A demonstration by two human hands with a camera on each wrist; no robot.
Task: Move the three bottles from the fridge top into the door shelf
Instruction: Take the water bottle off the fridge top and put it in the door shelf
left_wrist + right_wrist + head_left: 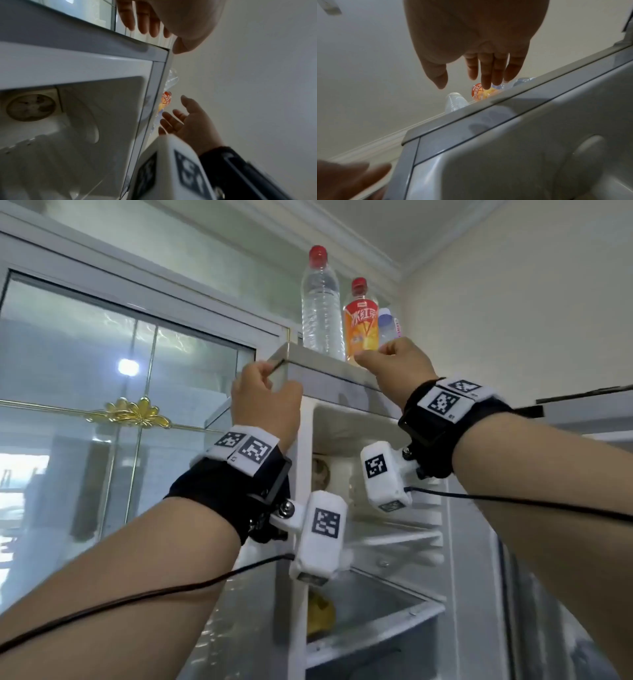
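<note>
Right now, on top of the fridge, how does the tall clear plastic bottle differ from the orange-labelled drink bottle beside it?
The tall clear plastic bottle stands higher than the orange-labelled drink bottle. The clear bottle is see-through, ribbed and shows no label; the orange one wears a bright orange printed label. The clear bottle stands nearer the fridge top's left corner, while the orange one stands just above the right hand. Both are upright with red caps, and no hand holds either.
</note>
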